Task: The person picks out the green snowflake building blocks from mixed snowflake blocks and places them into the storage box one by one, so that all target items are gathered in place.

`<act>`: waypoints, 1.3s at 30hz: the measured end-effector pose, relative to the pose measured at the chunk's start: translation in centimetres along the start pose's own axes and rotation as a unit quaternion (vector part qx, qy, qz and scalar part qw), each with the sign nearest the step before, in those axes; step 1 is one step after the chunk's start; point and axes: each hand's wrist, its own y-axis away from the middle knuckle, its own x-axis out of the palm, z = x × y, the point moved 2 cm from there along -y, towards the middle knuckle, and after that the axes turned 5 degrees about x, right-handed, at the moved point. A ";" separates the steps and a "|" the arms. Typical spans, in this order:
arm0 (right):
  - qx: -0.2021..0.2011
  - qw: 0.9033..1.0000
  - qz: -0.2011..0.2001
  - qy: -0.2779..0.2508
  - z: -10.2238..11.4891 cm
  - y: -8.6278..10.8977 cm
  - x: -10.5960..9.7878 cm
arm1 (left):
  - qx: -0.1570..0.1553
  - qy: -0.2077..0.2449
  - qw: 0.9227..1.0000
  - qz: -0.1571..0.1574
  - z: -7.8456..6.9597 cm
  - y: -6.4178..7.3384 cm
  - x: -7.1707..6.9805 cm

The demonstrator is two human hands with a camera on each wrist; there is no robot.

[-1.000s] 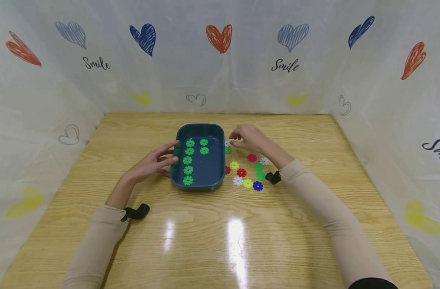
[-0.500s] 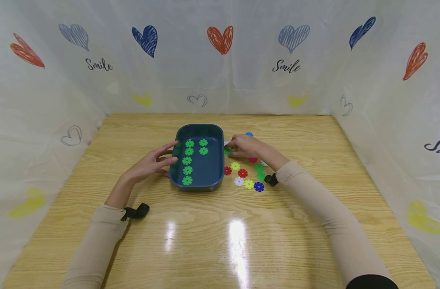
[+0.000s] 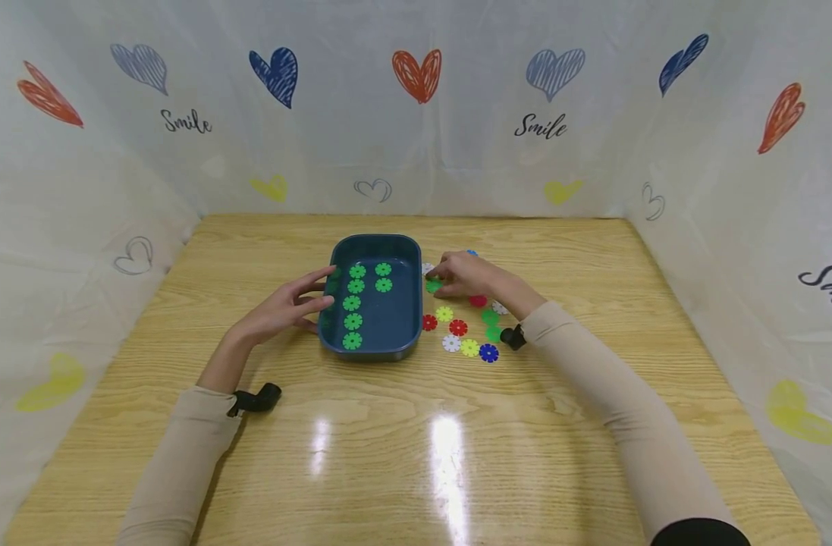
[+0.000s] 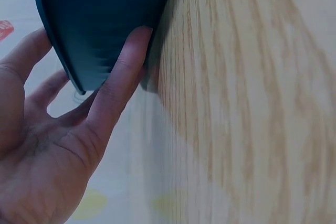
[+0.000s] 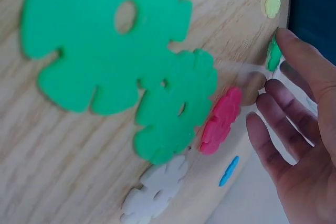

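Note:
The dark blue rectangular tray (image 3: 395, 326) stands on the table, holding several green flower-shaped plastic discs (image 3: 353, 321). Spread fingers of my left hand (image 3: 286, 309) rest against its left side; the left wrist view shows them along the outer wall and rim of the tray (image 4: 94, 35). Right of the tray, my right hand (image 3: 465, 274) pinches a green flower-shaped disc (image 3: 433, 287) low over the table. In the right wrist view the thumb and a finger of my right hand (image 5: 299, 124) meet at the edge of that green disc (image 5: 273, 54).
Loose flower discs lie right of the tray: red (image 3: 458, 327), yellow (image 3: 469, 348), white (image 3: 451, 343), dark blue (image 3: 488, 353) and green (image 3: 490, 317) among them. A light blue disc (image 3: 472, 252) peeks out behind my right hand. A heart-printed white sheet (image 3: 456, 152) encloses the wooden table (image 3: 320, 478).
My right hand has come down and slightly toward me, onto the green disc, which has shifted a little away from the tray. The left hand stays on the tray.

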 end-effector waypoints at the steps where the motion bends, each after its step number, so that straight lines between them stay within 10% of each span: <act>1: 0.001 1.000 0.000 -0.005 0.0 0.0 0.0 | 0.000 -0.001 1.000 0.000 0.0 0.0 0.0; 24: -0.011 0.998 -0.021 0.064 0.2 -0.2 -0.1 | 0.005 -0.002 1.000 0.003 0.2 -0.1 0.0; 39: -0.008 0.999 -0.033 -0.008 0.0 0.3 -1.0 | 0.005 0.000 1.000 0.001 0.3 -0.1 -0.1</act>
